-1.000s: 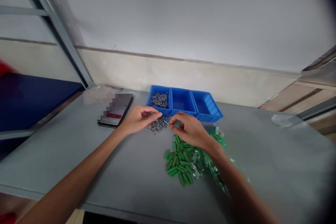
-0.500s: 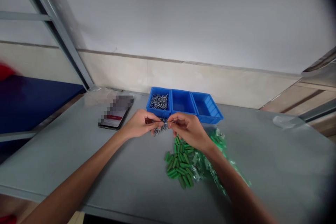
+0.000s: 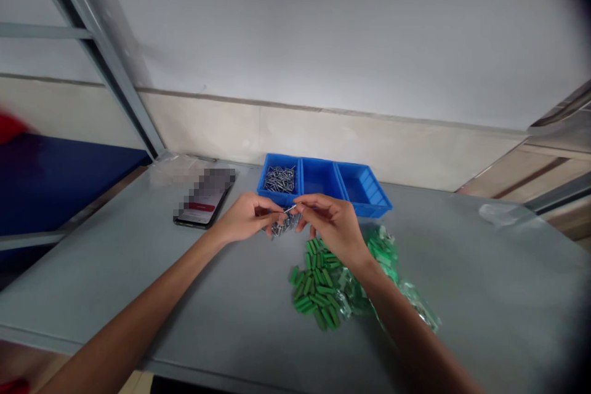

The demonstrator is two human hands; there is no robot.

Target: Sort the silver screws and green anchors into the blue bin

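Between my two hands is a slim silver screw (image 3: 290,209), slanting up to the right. My left hand (image 3: 249,218) pinches its lower end between thumb and fingers. The other end is in the fingertips of my right hand (image 3: 330,225), also closed. Just below and behind the fingertips lies a loose pile of silver screws (image 3: 282,227) on the grey table. Under my right wrist, small green plastic pieces (image 3: 318,286), shaped like wall plugs, are spread out. The screw's head and tip are too small to make out.
A blue three-section bin (image 3: 369,210) stands against the wall, its left section holding screws (image 3: 279,179). Clear bags with green contents (image 3: 383,252) lie to the right. A phone (image 3: 203,209) and a crumpled plastic bag (image 3: 168,169) are at the left. The table (image 3: 207,320) has a front edge.
My right hand has shifted slightly up, and its fingers have moved along the screw. The screw now shows more clearly and tilts upward. My left hand has barely moved.
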